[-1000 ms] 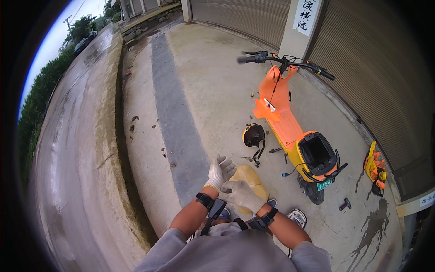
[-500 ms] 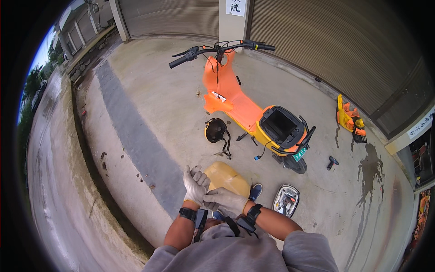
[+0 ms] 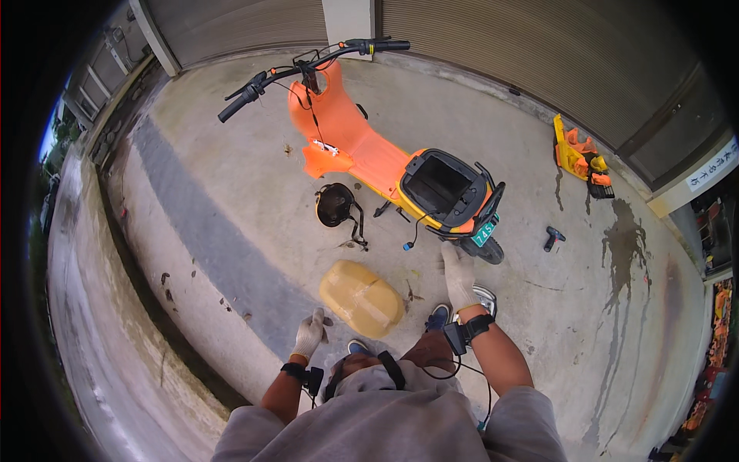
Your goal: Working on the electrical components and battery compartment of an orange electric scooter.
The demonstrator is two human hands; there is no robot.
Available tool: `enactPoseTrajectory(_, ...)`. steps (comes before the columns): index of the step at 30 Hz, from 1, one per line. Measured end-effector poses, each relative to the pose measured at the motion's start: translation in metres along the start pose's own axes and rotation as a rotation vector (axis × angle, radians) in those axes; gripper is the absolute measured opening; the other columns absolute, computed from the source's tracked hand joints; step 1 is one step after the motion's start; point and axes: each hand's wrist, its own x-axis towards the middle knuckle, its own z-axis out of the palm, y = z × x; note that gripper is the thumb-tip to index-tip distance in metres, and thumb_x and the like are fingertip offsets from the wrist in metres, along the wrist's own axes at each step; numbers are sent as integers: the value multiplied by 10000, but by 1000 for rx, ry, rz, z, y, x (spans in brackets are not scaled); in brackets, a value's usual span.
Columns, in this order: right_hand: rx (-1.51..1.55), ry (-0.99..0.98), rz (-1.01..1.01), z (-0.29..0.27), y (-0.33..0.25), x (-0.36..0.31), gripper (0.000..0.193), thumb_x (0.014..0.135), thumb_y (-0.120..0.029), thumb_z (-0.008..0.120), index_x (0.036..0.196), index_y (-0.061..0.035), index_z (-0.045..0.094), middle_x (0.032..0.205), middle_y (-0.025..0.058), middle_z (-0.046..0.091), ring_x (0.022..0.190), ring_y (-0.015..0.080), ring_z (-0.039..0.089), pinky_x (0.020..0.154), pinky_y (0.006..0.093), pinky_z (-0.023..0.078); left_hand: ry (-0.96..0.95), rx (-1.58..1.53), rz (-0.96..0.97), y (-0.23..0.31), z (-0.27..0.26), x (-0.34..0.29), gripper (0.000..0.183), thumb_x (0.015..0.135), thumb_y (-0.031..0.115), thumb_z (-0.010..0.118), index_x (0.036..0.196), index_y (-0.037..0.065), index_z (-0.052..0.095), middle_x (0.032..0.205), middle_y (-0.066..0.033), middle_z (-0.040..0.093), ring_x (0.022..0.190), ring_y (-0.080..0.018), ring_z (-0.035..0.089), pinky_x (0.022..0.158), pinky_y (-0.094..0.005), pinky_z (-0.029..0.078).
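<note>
My right hand (image 3: 459,281), in a white knit glove, reaches forward with its fingers stretched out and holds nothing. It is nearest to the rear wheel (image 3: 486,249) of an orange and yellow electric scooter (image 3: 377,158), apart from it. Partly hidden behind that hand and wrist lies an oval dark-rimmed part with a shiny inside (image 3: 486,302). My left hand (image 3: 310,336), gloved too, hangs lower left with fingers loosely bent and apart, nothing in it. Between the hands a tan rounded block with tape across it (image 3: 362,299) sits on the ground.
A black helmet (image 3: 334,205) with straps lies left of the scooter. A cordless drill (image 3: 553,238) lies to the right. Yellow and orange plastic parts (image 3: 579,154) stand by the roller shutter (image 3: 531,65). A concrete curb (image 3: 142,308) runs along the left.
My hands were together at the left glove's cuff and have come apart. The right moved right and forward, the left slightly down. My view has shifted, with the scooter farther left in it.
</note>
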Motion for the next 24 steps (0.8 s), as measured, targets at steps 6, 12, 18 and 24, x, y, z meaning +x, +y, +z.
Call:
enactPoseTrajectory(6,-381,515,-302,-78,-35,153,535,922,-506,547,1033,6,657,1013,200,709,993,349,674,886,429,489,4,779,-83,-112,9,-18,390,868,397,560,957,56,727,917,-232,711,889,-399,690,809,-455,556)
enactPoseTrajectory(12,-609,-45,-60,-85,-18,232,641,964,-510,434,970,107,611,982,355,649,987,483,634,896,527,485,-16,450,-353,-49,86,-30,324,878,297,589,1021,36,718,805,-151,709,695,-272,687,650,-382,558)
enactPoseTrajectory(18,-678,89,6,-72,-11,231,592,984,-480,427,1068,96,532,939,321,675,945,471,661,878,518,512,-122,260,-245,97,158,-24,353,907,298,608,1084,2,684,718,-75,653,504,-154,590,464,-304,486)
enactPoseTrajectory(24,-585,-92,95,-85,-32,224,639,992,-498,408,1197,101,492,1099,363,631,1065,495,619,938,527,493,-175,255,-223,134,175,-1,346,911,287,602,1093,1,666,759,-87,661,540,-159,611,485,-305,516)
